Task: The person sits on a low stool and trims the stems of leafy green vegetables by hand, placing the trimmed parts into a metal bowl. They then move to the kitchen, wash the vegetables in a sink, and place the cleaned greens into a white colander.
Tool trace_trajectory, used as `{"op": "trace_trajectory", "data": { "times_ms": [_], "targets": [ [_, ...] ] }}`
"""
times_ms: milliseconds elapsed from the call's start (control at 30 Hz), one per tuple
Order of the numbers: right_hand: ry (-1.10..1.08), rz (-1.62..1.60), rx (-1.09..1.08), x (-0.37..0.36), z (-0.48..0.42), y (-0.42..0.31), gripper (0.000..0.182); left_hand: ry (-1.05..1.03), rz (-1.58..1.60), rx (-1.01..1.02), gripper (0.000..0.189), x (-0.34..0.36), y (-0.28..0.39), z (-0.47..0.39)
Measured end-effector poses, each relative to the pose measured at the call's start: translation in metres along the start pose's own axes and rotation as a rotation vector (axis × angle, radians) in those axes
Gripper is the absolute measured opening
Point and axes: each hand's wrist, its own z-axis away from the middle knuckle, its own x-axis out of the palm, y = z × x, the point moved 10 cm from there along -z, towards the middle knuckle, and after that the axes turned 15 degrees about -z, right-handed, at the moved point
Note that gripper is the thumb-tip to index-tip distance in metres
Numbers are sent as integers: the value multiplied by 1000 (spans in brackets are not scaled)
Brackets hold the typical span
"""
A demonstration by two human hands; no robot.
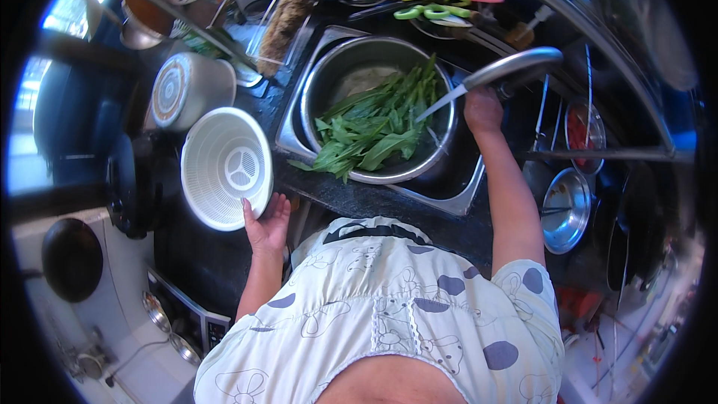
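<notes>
Long leafy greens [381, 129] lie in a round steel basin [387, 178] set in the sink [457, 202], some leaves hanging over its near rim. Water runs from a curved faucet [513, 62] onto them. My right hand [483, 109] is at the faucet's base, its fingers partly hidden behind the spout. My left hand [269, 224] holds the rim of a white plastic colander [207, 174], thumb inside and fingers outside. The colander is tilted, its inside facing me, and nothing lies in it.
A metal pot [219, 87] lies on its side beyond the colander. A wire rack with a brown brush [283, 22] stands behind the sink, near scissors with green handles [435, 12]. A metal rack bar [594, 154] crosses on the right, above a steel bowl [566, 210].
</notes>
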Motion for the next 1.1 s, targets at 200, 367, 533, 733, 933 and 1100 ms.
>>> {"op": "trace_trajectory", "data": {
  "times_ms": [200,367,533,733,933,1100],
  "targets": [
    [-234,148,116,13,-3,0,17,47,70,172,47,-38,26,-5],
    [-125,81,-25,34,4,30,21,192,-3,167,51,-49,17,59],
    [-109,155,-123,30,8,32,20,257,59,274,48,-87,12,100],
    [-69,43,-112,17,-2,4,12,390,193,388,45,-174,25,124],
    [-34,-103,-14,-2,5,6,18,464,178,472,43,-185,54,124],
    [75,-200,149,-20,22,-8,33,454,254,488,41,-200,68,110]
  ]
}}
